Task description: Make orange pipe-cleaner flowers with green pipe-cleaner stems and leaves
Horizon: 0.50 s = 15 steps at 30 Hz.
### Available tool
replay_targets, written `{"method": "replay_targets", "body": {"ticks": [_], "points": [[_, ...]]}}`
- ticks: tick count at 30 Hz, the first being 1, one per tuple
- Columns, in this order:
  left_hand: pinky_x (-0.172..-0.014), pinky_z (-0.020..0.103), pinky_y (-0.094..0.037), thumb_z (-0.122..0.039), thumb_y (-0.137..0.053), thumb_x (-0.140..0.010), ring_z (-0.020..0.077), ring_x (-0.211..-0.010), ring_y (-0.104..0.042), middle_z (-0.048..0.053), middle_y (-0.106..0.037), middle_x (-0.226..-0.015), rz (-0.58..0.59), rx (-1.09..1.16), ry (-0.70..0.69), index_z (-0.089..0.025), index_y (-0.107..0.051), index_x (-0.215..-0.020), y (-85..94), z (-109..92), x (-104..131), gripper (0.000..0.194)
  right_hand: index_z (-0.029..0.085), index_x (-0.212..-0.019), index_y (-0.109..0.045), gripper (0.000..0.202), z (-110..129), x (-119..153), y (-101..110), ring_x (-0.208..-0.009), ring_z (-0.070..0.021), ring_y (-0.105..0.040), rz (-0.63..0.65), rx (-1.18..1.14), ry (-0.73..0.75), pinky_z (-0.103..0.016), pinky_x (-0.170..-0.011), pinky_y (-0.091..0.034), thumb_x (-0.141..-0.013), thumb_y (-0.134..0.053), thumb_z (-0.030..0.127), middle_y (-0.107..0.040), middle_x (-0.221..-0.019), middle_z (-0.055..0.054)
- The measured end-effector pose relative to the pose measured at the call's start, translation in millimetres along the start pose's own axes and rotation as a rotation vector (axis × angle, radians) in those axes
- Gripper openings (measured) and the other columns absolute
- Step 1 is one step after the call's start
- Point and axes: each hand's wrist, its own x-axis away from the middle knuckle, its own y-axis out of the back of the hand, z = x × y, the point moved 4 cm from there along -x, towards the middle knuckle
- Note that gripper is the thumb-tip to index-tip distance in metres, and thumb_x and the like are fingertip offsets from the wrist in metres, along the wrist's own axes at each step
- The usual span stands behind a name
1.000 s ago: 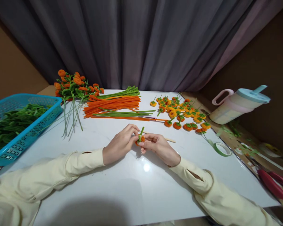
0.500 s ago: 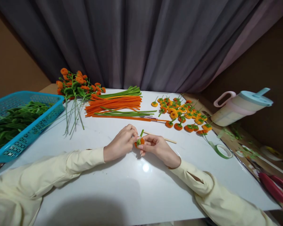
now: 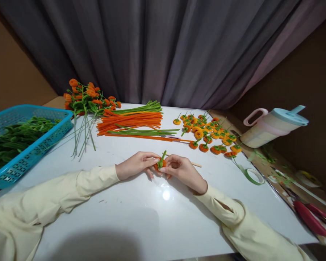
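Between my two hands is a small orange flower (image 3: 157, 166) with a green centre and a short green stem that points up. My left hand (image 3: 138, 165) pinches its left side, thumb and fingers pressed on it. On the other side, my right hand (image 3: 182, 171) grips it between thumb and curled fingers. A thin wooden stick (image 3: 197, 165) lies on the white table just behind my right hand. Farther back are bundles of orange fuzzy stems (image 3: 130, 120) and green fuzzy stems (image 3: 152, 106).
A blue basket (image 3: 47, 139) of green leaves stands at the left, near orange flowers (image 3: 91, 92). To the right are many yellow and orange flower heads (image 3: 199, 134), green tape (image 3: 254, 176), a tumbler (image 3: 268, 127) and red-handled pliers (image 3: 311, 219).
My left hand has lowered and its fingers have straightened from a curled pinch above the flower to a hold on its side. The green stem shows more fully. The view has shifted slightly.
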Motion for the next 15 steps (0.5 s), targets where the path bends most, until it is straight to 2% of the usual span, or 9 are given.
{"method": "replay_targets", "body": {"ticks": [2,4,7,10,15], "points": [[-0.053,0.028,-0.053,-0.044,-0.064,-0.076,0.0207,-0.068,-0.067,0.009,-0.066,-0.074,-0.026,0.020,0.005,-0.010,-0.056,-0.098,0.7,1.3,-0.3,0.042,0.018,-0.074,-0.053,0.032,7.5,2.2,6.6,-0.053,-0.0122,-0.055,-0.093,0.264,0.176,-0.025,-0.049,-0.046,-0.067,-0.071,0.043,-0.059,-0.064,0.000],[-0.051,0.028,-0.053,-0.043,-0.066,-0.075,0.0202,-0.064,-0.067,0.008,-0.066,-0.071,-0.051,0.039,0.008,-0.010,-0.057,-0.097,1.5,1.3,-0.6,0.041,0.018,-0.082,-0.056,0.026,19.0,6.2,12.0,-0.069,-0.0161,-0.058,-0.163,0.495,0.405,-0.027,-0.057,-0.049,-0.074,-0.067,0.040,-0.061,-0.080,-0.006],[-0.052,0.028,-0.054,-0.042,-0.068,-0.073,0.0189,-0.062,-0.066,0.007,-0.066,-0.071,-0.047,0.059,0.012,-0.011,-0.058,-0.092,1.9,0.6,-0.7,0.038,0.019,-0.101,-0.056,0.018,32.1,11.7,13.8,-0.098,-0.0215,-0.055,-0.135,0.727,0.698,-0.036,-0.080,-0.049,-0.086,-0.054,0.027,-0.060,-0.106,-0.012],[-0.052,0.028,-0.054,-0.042,-0.068,-0.072,0.0181,-0.061,-0.066,0.007,-0.065,-0.072,-0.010,0.064,0.021,-0.011,-0.058,-0.090,0.8,-0.7,0.0,0.038,0.021,-0.105,-0.055,0.020,34.5,13.1,11.1,-0.109,-0.0224,-0.050,-0.057,0.857,0.815,-0.042,-0.090,-0.042,-0.088,-0.046,0.014,-0.062,-0.108,-0.009],[-0.064,0.031,-0.056,-0.038,-0.068,-0.073,0.0175,-0.070,-0.066,0.004,-0.063,-0.077,0.017,0.050,0.045,-0.012,-0.057,-0.095,-2.0,-3.3,2.3,0.036,0.018,-0.097,-0.057,0.020,32.3,15.1,3.2,-0.105,-0.0219,-0.052,-0.038,0.961,0.893,-0.039,-0.086,-0.041,-0.088,-0.042,0.008,-0.066,-0.094,-0.008]]}}
